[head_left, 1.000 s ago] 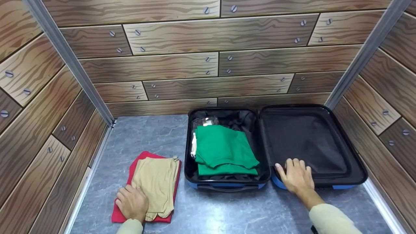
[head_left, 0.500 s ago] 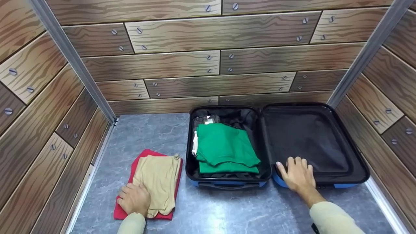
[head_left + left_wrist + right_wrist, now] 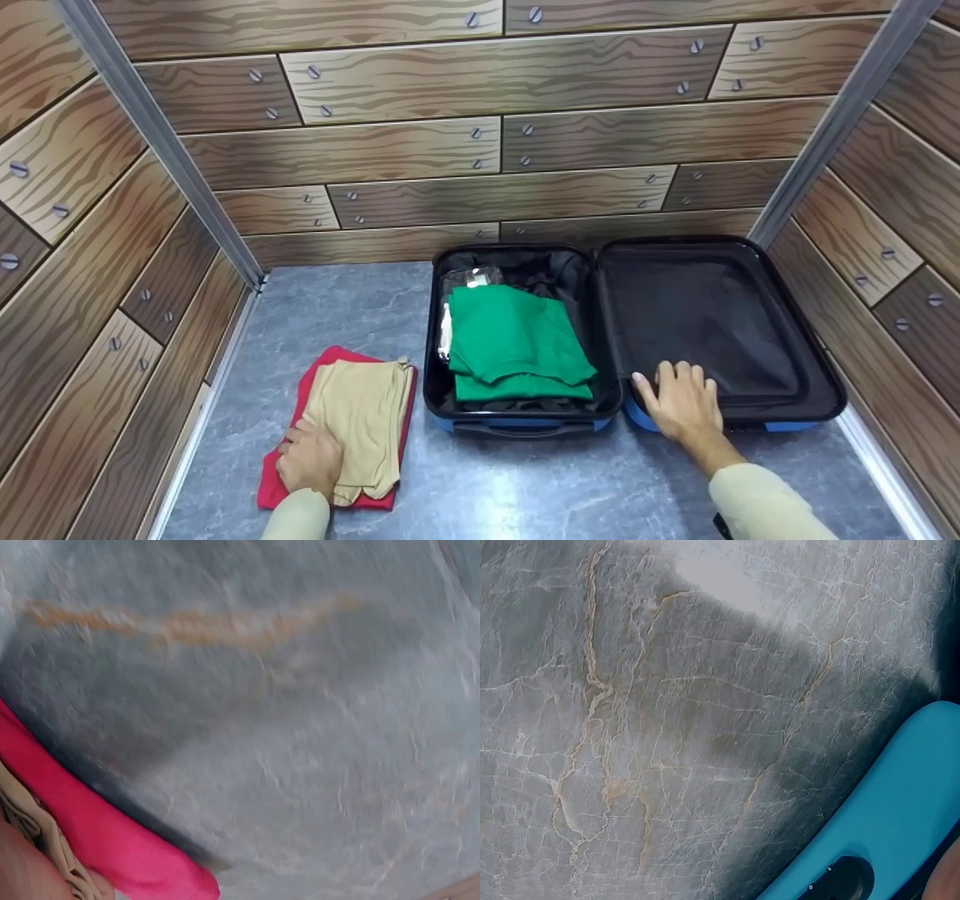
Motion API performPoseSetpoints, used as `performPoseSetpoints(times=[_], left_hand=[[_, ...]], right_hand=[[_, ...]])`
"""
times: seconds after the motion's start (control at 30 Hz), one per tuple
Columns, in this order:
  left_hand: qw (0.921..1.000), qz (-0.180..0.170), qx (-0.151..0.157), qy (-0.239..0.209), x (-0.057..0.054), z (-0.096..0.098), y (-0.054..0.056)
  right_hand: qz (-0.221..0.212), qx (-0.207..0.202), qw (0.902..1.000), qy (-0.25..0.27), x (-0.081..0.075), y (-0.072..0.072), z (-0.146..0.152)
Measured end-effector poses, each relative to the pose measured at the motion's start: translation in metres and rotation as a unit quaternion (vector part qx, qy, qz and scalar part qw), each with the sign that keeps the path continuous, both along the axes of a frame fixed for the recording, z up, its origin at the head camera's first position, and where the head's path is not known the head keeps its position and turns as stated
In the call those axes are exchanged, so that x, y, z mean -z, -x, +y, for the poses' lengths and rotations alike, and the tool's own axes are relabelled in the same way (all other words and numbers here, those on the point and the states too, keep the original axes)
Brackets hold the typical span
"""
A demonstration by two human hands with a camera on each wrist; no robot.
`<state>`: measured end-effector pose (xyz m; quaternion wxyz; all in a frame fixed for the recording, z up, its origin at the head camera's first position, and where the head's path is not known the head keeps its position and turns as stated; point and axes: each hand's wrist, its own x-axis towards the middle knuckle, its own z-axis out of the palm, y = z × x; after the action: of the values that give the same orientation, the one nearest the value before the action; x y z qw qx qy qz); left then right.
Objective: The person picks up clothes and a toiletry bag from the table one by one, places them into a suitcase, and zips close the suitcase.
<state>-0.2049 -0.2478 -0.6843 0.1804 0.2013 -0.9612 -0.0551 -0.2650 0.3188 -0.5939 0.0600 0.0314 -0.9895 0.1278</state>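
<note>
In the head view, a folded beige garment [image 3: 364, 427] lies on a folded red garment [image 3: 271, 480], left of the suitcase. My left hand [image 3: 311, 457] pinches the beige garment's near left edge, fingers curled into it. Bunched beige folds [image 3: 34, 817] show beside that hand in the left wrist view, above the red cloth [image 3: 105, 840]. An open blue suitcase [image 3: 525, 415] with black lining stands at centre right. My right hand [image 3: 682, 401] rests over the near rim of its right half, fingers extended onto the inside and thumb spread. The blue outer shell [image 3: 900, 795] shows in the right wrist view.
A folded green garment [image 3: 517, 337] lies in the suitcase's left half. A clear plastic package [image 3: 480, 276] shows partly from under it. Wood-patterned walls [image 3: 405, 150] enclose the grey marbled surface [image 3: 345, 300] at the back and both sides.
My left fingers have curled in from the red garment's edge to the beige garment's edge. The right hand keeps its place on the rim; the view shifts slightly.
</note>
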Motion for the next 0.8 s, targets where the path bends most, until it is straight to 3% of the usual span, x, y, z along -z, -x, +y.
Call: performPoseSetpoints(times=[0.1,0.23,0.3,0.43,0.5,0.57,0.67,0.73,0.8], left_hand=[[0.9998,-0.006,-0.006,-0.018,0.000,-0.002,0.000],[0.9973,-0.042,-0.015,-0.059,-0.004,-0.003,0.001],[0.9973,-0.057,0.000,-0.045,-0.009,-0.003,0.002],[0.9989,-0.032,0.033,-0.002,-0.023,-0.003,0.003],[0.9984,-0.032,0.038,-0.028,-0.035,-0.002,0.006],[0.9948,-0.045,0.024,-0.088,-0.049,-0.002,0.010],[0.9828,-0.098,0.007,-0.156,-0.065,-0.005,0.016],[0.9766,-0.126,-0.003,-0.174,-0.071,-0.007,0.017],[0.9765,-0.136,-0.002,-0.168,-0.076,-0.008,0.018]], right_hand=[[-0.001,-0.001,1.0000,0.001,0.000,0.000,-0.001],[0.006,0.001,1.0000,0.003,0.001,0.001,-0.001],[0.010,0.001,0.9999,0.006,0.003,0.001,-0.001],[0.005,-0.001,1.0000,0.008,0.004,-0.002,0.001],[0.002,0.001,1.0000,0.006,0.004,-0.003,0.002],[0.000,0.002,1.0000,0.003,0.002,-0.004,0.004],[0.005,0.003,1.0000,0.001,-0.001,-0.001,0.004],[0.005,0.003,1.0000,0.001,-0.001,0.000,0.002],[0.004,0.002,1.0000,0.000,0.000,-0.001,0.000]])
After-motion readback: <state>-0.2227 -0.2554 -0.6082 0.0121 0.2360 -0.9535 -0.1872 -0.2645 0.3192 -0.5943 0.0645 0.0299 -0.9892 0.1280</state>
